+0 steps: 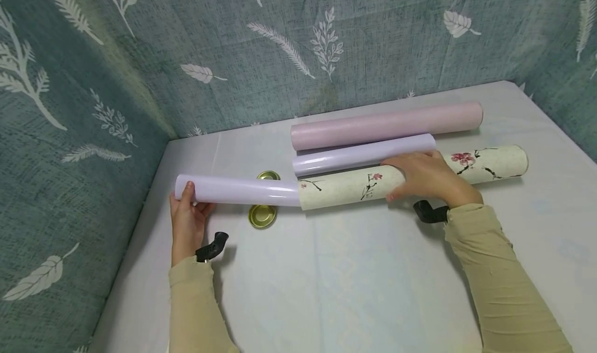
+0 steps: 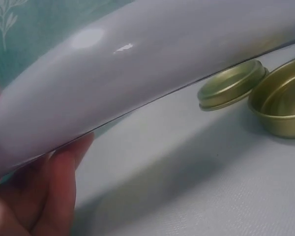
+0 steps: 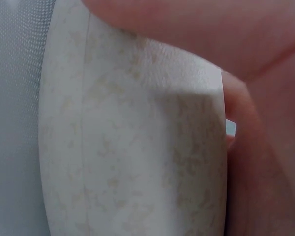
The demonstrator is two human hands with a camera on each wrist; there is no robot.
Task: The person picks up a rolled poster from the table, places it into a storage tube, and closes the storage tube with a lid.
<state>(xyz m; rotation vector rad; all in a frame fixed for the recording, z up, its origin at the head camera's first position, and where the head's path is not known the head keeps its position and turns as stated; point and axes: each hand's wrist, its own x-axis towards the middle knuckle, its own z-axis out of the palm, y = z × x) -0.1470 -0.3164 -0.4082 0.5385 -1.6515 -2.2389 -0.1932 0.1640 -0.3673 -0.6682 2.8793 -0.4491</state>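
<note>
Lilac roll (image 1: 238,189), partly inside floral tube (image 1: 410,178) on the table (image 1: 354,280): end gripped by left hand (image 1: 186,223); tube clasped by right hand (image 1: 426,177). Step, probably: sliding roll through. Next: steady axial alignment.

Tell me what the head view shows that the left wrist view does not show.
Only the head view shows the right hand gripping the floral tube, with the pink roll and a second lilac roll behind. Only the left wrist view shows that one gold cap lies dome up and the other hollow up. Both show the left hand holding the lilac roll.
</note>
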